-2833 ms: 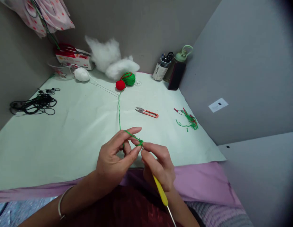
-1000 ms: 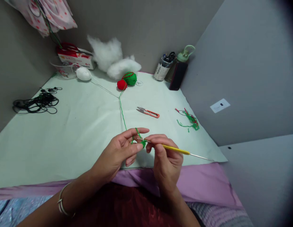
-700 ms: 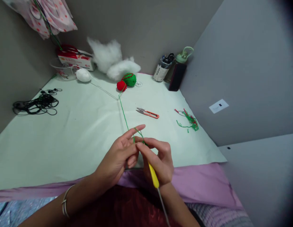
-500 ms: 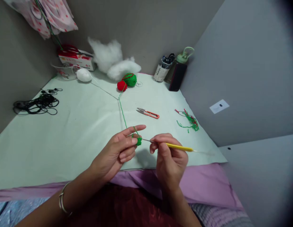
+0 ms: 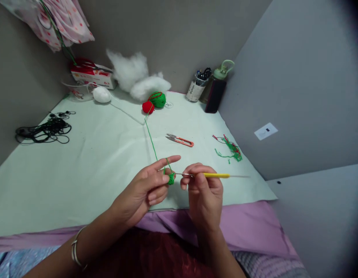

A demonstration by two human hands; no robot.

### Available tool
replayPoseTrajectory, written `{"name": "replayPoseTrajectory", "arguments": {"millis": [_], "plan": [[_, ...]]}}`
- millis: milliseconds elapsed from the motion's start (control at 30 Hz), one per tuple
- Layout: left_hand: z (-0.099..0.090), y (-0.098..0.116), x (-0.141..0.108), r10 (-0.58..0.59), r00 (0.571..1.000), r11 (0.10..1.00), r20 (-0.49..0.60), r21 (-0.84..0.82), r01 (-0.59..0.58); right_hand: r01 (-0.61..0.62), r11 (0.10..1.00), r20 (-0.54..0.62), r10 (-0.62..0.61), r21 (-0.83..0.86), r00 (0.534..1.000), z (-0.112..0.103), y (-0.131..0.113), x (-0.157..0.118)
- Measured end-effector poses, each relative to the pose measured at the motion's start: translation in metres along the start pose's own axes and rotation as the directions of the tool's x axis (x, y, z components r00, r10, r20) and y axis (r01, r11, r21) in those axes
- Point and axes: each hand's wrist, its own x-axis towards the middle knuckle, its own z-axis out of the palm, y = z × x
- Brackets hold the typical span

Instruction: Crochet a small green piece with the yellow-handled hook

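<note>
Between thumb and fingers, my left hand (image 5: 150,183) pinches a small green crochet piece (image 5: 171,178). Green yarn (image 5: 150,137) passes over its outstretched index finger and runs back toward the green yarn ball (image 5: 158,99). A crochet hook (image 5: 216,175) with a yellow grip is held in my right hand (image 5: 206,193), closed around it like a pen. The hook's thin metal tip points left and meets the green piece; whether it sits inside a loop is too small to tell.
Orange-handled thread snips (image 5: 180,140) lie beyond my hands. Yarn scraps (image 5: 232,150) are at the right, a tangled black cord (image 5: 48,127) at the left. Along the back stand white stuffing (image 5: 132,73), a red yarn ball (image 5: 148,107), a white yarn ball (image 5: 102,94), a pen cup (image 5: 196,88) and a bottle (image 5: 221,79).
My right hand has shifted slightly left, and the yellow hook has turned from a slant to nearly level. The green piece and left hand sit slightly lower and further right.
</note>
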Motion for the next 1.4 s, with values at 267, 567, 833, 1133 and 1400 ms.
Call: {"name": "replayPoseTrajectory", "arguments": {"millis": [267,567,833,1133,1400], "plan": [[0.0,-0.005,-0.001,0.061,0.998,0.992,-0.019,0.113,-0.058,-0.131,0.99,0.085,0.126,0.052,0.988,-0.003,0.002,0.001],[-0.004,-0.007,-0.003,0.179,0.98,0.922,-0.088,0.362,-0.136,-0.029,0.999,0.034,0.031,-0.044,0.999,0.0,-0.001,-0.001],[-0.004,-0.005,-0.007,0.2,0.974,0.923,-0.105,0.354,-0.151,-0.023,0.999,0.079,0.025,-0.028,0.997,-0.001,-0.004,-0.002],[-0.007,-0.01,-0.008,0.329,0.936,0.819,-0.121,0.53,-0.219,0.281,0.878,0.264,-0.187,-0.386,0.946,-0.007,-0.015,-0.012],[-0.003,-0.016,-0.006,0.232,0.963,0.943,-0.135,0.273,-0.189,0.646,0.347,0.454,-0.493,-0.68,0.742,-0.008,0.004,-0.021]]}}
